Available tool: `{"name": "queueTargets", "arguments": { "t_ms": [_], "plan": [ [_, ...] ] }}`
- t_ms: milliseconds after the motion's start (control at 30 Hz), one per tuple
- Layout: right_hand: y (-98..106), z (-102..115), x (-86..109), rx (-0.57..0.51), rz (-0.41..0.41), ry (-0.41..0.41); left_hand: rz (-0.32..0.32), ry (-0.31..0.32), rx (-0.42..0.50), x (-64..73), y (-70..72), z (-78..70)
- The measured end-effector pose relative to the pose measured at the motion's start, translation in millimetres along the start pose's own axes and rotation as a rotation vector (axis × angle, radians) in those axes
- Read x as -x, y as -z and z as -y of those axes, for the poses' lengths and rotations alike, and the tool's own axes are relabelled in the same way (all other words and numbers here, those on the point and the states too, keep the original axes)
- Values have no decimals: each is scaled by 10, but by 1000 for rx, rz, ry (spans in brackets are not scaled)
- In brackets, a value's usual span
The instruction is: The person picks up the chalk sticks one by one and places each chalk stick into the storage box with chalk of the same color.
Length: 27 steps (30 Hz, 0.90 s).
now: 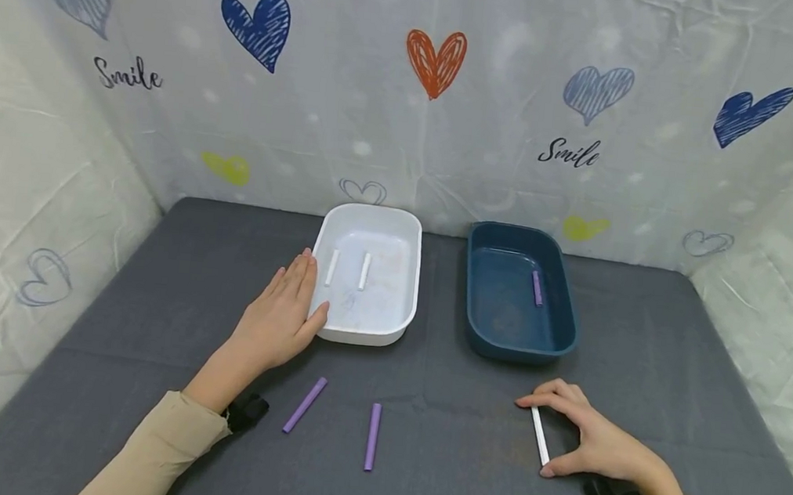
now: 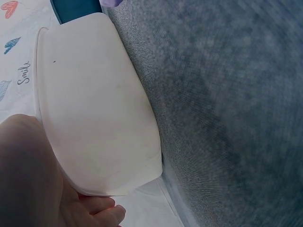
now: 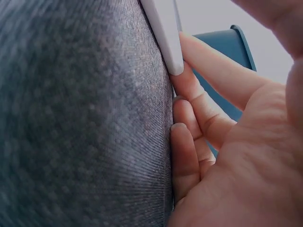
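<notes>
— Hands apart, head view: left hand [image 1: 281, 312] straight-fingered against the white rectangular plastic tray [image 1: 360, 338], right hand [image 1: 595, 438] pinching a slim white stick [image 1: 540, 436]!
— Left wrist: hard pushing could skid that tray.
— Right wrist: stick close to the grey cloth-covered desk [image 3: 94, 118]; a slack pinch might drop it!

White box [image 1: 389, 294] – looks like plastic, smooth outer wall, soft low sheen, tiny dark speck on it. Blue box [image 1: 503, 324] – plastic too, smooth, slight gloss along the rim. White stick [image 1: 539, 437] and purple stick [image 1: 372, 437]: chalk-like, matt, smooth-sided. Surface [image 1: 435, 455] covered in grey cloth, matt, fine ribbed weave close up. Backdrop [image 1: 490, 146]: thin printed sheet, creased, faint sheen. Sleeve [image 1: 167, 436]: beige woven cloth, matt. Wrist strap [image 1: 247, 414]: black, material unclear.
</notes>
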State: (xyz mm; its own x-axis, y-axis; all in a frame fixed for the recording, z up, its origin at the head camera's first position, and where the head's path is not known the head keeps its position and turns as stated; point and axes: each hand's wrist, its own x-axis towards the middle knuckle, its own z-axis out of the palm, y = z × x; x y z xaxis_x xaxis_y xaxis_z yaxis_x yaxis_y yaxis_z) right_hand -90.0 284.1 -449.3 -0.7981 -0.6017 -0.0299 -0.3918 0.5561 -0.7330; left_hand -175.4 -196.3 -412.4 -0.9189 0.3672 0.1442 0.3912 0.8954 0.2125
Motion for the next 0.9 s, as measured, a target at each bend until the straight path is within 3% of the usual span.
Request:
{"name": "queueTargets", "arguments": {
  "t_ms": [467,900],
  "plan": [
    [145,135,-27,-40,66,-11,-5,8,-10,9,-8,13],
    [187,213,-65,-13,50,16,-4,3,3,15,-26,17]
  ]
}}
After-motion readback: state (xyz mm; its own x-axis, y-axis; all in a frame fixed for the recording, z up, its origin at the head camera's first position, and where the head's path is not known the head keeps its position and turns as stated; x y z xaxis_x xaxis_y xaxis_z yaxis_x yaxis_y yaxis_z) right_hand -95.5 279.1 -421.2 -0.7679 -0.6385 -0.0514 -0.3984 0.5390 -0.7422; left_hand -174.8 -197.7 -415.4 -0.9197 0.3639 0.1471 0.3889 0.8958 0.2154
